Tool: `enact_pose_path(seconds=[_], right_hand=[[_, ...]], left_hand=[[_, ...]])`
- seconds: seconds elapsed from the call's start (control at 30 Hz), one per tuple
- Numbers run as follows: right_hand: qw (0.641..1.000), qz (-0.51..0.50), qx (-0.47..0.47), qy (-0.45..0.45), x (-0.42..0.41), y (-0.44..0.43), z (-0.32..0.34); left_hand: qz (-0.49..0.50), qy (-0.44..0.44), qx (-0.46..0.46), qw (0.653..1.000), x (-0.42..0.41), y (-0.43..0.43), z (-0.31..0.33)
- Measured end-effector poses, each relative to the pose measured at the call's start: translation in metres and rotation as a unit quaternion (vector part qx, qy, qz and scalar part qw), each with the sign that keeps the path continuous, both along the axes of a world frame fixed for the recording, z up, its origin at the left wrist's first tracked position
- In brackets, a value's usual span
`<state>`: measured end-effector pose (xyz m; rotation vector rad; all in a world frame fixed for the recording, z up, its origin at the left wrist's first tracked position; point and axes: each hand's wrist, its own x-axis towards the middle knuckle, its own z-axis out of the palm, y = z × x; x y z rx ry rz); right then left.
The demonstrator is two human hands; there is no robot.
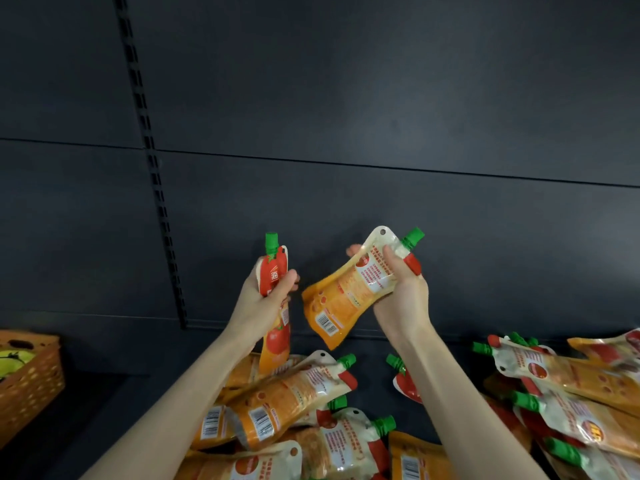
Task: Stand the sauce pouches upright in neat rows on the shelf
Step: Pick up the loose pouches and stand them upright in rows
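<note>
The left hand grips an upright pouch, the right hand grips a tilted pouch, both held above the heap of pouches lying flat on the shelf

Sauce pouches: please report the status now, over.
Left hand grips one pouch, upright. Right hand grips a second pouch, tilted. Other pouches lie flat in a heap on the shelf; none stands.
</note>
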<state>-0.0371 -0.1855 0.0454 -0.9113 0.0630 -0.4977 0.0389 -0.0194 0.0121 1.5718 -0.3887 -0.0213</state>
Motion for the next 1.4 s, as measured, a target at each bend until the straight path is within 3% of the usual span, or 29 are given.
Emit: enact_pose_path(seconds=[0.1, 0.27, 0.4, 0.57, 0.7, 0.9, 1.07, 1.17, 1.4], right_hand=[[0.998, -0.009, -0.059, 0.021, 0.008, -0.005, 0.006], [0.976, 0.021, -0.172, 0.134, 0.024, -0.001, -0.012], [0.934, -0.031, -0.276, 0.223, 0.026, -0.007, -0.033], [0.9, -0.055, -0.369, 0.225, 0.02, -0.025, -0.037], [0.907, 0.007, -0.359, 0.218, 0.017, -0.03, -0.057], [0.918, -0.078, -0.348, 0.173, 0.013, -0.031, -0.069], [0.872, 0.035, -0.448, 0.192, 0.006, -0.042, -0.064], [0.851, 0.025, -0.477, 0.218, 0.006, -0.049, -0.066], [0.863, -0.026, -0.45, 0.226, 0.0, -0.046, -0.073]], left_hand=[[0.003, -0.03, -0.017, 0.999, 0.002, -0.005, 0.001], [-0.037, 0.021, -0.041, 0.998, 0.01, -0.019, 0.001], [-0.036, 0.055, 0.003, 0.998, 0.014, -0.021, -0.015], [-0.073, 0.066, 0.07, 0.993, 0.027, -0.011, -0.022], [-0.107, 0.08, 0.131, 0.982, 0.027, -0.004, -0.041], [-0.111, 0.07, 0.16, 0.978, 0.028, 0.004, -0.044], [-0.176, 0.089, 0.173, 0.965, 0.023, 0.011, -0.044], [-0.182, 0.084, 0.186, 0.962, 0.023, 0.013, -0.044], [-0.175, 0.049, 0.215, 0.959, 0.024, 0.016, -0.041]])
